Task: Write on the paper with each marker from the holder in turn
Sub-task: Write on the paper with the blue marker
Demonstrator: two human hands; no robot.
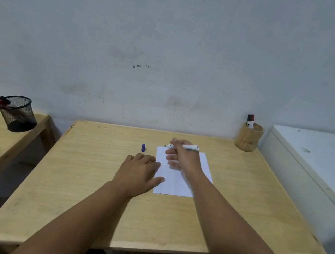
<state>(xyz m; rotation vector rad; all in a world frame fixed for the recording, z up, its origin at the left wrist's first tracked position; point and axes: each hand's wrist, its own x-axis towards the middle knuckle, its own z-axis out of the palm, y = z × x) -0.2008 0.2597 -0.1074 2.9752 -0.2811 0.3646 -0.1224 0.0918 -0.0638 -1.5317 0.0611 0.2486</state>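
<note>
A white sheet of paper [175,182] lies on the wooden table [87,191]. My right hand [181,156] grips an uncapped white marker [191,147], held nearly level above the paper's far edge with its tip pointing left. My left hand [140,172] rests flat on the table, its fingers and thumb pressing the paper's left edge. A blue cap [143,147] stands on the table just left of the paper. A wooden holder [247,140] at the table's back right corner has a red-and-black marker [250,120] sticking out.
A black mesh cup [18,114] with several markers stands on a second wooden table at the left. A white appliance [317,166] adjoins the table on the right. The grey wall runs along the far edge.
</note>
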